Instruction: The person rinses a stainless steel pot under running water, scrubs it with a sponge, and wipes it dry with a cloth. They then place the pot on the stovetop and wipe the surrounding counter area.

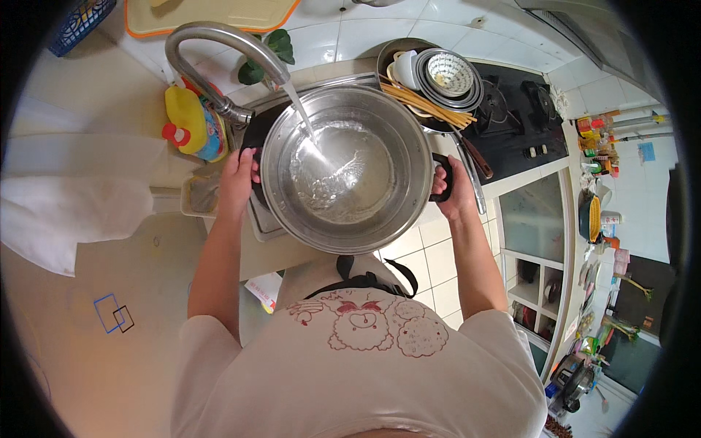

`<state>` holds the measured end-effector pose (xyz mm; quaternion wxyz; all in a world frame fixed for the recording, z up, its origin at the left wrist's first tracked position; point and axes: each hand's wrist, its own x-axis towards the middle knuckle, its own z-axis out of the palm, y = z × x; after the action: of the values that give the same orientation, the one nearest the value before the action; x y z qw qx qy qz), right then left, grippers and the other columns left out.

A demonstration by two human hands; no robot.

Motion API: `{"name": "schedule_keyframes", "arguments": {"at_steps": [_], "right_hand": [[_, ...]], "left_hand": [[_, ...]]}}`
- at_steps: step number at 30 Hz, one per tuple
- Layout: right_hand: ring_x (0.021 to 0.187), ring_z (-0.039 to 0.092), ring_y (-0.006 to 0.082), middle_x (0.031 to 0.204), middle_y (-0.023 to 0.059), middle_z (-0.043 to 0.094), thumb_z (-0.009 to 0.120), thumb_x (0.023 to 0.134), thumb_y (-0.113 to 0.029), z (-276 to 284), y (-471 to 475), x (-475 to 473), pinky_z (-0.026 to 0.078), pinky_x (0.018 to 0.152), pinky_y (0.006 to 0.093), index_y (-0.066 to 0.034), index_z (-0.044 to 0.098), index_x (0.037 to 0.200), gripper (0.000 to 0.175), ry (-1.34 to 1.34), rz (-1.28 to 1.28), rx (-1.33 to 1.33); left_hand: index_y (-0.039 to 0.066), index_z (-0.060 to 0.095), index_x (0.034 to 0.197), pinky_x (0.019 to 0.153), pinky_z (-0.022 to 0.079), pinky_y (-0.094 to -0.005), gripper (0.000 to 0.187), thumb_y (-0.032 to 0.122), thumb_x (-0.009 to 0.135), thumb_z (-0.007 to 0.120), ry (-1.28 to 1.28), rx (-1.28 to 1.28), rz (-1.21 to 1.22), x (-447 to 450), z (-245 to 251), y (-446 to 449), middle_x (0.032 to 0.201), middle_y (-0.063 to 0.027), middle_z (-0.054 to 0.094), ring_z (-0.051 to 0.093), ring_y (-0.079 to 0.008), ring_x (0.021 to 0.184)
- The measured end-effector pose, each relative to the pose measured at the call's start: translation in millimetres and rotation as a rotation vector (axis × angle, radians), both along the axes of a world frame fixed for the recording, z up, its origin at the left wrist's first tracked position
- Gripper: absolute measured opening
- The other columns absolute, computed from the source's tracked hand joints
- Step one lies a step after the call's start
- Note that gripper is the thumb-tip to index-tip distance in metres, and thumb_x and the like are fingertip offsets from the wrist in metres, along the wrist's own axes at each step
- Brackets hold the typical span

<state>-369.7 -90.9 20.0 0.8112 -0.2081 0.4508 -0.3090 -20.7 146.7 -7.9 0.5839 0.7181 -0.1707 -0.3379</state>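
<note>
A large stainless steel pot is held level over the sink by its two side handles. My left hand grips the black handle on the left, and my right hand is closed around the black handle on the right. Water streams from the curved metal faucet into the pot, where rippling water covers the bottom.
Right of the pot, a wok holds nested metal bowls, a patterned bowl and wooden chopsticks, beside a black gas stove. Yellow detergent bottles and a small plastic bin are at the left. A tray lies behind the faucet.
</note>
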Motion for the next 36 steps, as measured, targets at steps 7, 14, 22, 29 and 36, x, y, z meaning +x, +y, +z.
{"name": "schedule_keyframes", "arguments": {"at_steps": [7, 14, 22, 29, 36], "right_hand": [[0.045, 0.032, 0.0043, 0.063, -0.0048, 0.04, 0.059, 0.096, -0.032, -18, 10, -19, 0.024, 0.037, 0.0205, -0.0109, 0.048, 0.089, 0.024, 0.066, -0.023, -0.022], [0.044, 0.03, 0.0042, 0.06, -0.0066, 0.037, 0.057, 0.097, -0.03, -15, 18, -17, 0.023, 0.036, 0.0206, -0.0118, 0.048, 0.09, 0.022, 0.056, -0.047, -0.046], [0.043, 0.031, 0.0046, 0.059, -0.0052, 0.039, 0.053, 0.099, -0.03, -10, 19, -12, 0.024, 0.035, 0.0206, -0.0106, 0.047, 0.088, 0.024, 0.117, -0.076, -0.048], [0.039, 0.025, 0.0063, 0.052, -0.0058, 0.03, 0.049, 0.101, -0.036, 6, 4, 8, 0.021, 0.033, 0.0215, -0.0147, 0.04, 0.064, 0.043, 0.097, -0.019, 0.069], [0.047, 0.033, 0.0062, 0.063, -0.0039, 0.039, 0.049, 0.1, -0.019, 120, -43, 77, 0.029, 0.041, 0.0219, -0.0059, 0.053, 0.091, 0.016, -0.247, 0.221, 0.027]], "left_hand": [[0.01, 0.066, 0.11, 0.082, 0.046, -0.0274, 0.04, 0.045, 0.092, 0.062, 0.505, -0.091, 0.119, 41, -66, -31, 0.105, -0.0042, 0.068, 0.062, -0.0146, 0.093], [0.0, 0.07, 0.079, 0.063, 0.046, -0.0279, 0.049, 0.049, 0.079, 0.075, -0.159, 0.047, 0.306, 81, -150, -81, 0.072, -0.0033, 0.067, 0.059, -0.0119, 0.066], [0.001, 0.07, 0.095, 0.067, 0.051, -0.0282, 0.044, 0.044, 0.092, 0.062, 0.047, -0.282, 0.475, 61, -132, -85, 0.089, -0.0056, 0.069, 0.062, -0.014, 0.073], [0.018, 0.056, 0.131, 0.09, 0.046, -0.0318, 0.05, 0.05, 0.092, 0.057, 0.123, 0.175, -0.176, 57, -63, -65, 0.124, -0.005, 0.062, 0.059, -0.0182, 0.109], [0.022, 0.052, 0.135, 0.052, 0.054, -0.03, 0.036, 0.018, 0.099, 0.05, -0.011, 0.285, -0.331, 38, -80, -30, 0.102, -0.0072, 0.066, 0.063, -0.0145, 0.068]]}}
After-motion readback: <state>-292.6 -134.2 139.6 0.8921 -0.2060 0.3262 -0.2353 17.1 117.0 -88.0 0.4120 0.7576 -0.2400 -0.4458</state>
